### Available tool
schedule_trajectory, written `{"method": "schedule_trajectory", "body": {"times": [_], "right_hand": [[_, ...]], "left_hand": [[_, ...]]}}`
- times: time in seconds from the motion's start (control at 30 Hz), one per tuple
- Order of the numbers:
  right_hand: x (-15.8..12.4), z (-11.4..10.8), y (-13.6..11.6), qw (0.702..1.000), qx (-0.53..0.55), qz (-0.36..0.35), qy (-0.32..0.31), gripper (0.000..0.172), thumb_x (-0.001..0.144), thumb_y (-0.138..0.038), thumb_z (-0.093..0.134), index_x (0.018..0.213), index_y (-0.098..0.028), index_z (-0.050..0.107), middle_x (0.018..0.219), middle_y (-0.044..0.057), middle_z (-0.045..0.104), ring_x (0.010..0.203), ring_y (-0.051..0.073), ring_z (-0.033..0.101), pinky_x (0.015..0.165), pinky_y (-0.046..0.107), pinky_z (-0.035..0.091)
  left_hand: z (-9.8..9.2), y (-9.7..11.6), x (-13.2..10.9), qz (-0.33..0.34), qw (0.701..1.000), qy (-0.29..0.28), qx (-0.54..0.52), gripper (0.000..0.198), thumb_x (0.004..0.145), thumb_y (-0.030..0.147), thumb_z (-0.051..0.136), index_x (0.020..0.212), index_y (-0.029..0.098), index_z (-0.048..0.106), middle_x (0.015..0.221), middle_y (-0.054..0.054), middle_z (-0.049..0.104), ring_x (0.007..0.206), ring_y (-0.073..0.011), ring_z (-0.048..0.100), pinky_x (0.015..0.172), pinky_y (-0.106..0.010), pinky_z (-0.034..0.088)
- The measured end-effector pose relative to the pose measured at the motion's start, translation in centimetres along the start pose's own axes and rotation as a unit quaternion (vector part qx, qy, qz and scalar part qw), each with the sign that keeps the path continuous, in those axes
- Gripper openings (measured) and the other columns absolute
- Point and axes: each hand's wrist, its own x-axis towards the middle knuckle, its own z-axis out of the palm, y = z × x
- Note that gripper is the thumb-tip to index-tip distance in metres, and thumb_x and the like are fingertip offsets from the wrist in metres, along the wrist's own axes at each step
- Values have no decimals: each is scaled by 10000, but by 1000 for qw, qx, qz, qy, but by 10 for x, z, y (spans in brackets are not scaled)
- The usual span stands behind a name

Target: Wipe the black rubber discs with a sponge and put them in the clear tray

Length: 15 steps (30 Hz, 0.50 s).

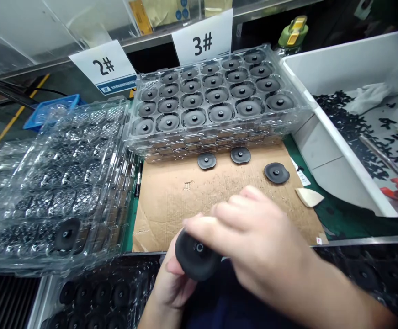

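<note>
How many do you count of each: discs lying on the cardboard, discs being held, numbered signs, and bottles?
Loose black discs on the cardboard: 3
Held black disc: 1
Numbered white signs: 2
Green-lidded bottle: 1
Total: 7

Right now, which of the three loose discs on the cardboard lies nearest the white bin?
The rightmost disc, near the cream wedge; the other two lie further left, close to the clear trays.
</note>
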Motion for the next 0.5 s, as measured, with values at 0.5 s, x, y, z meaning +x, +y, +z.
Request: {"method": "schedule_trajectory", "body": {"times": [0.5], "right_hand": [[-77,74,86,981,55,185,14,284,871,-156,434,1086,-236,601,828,21,663,746,149,597,671,301,434]], "left_hand": [[-1,11,5,9,988,-109,-112,571,616,456,676,1145,270,568,1203,-35,594,1075,-244,562,977,-325,388]]}}
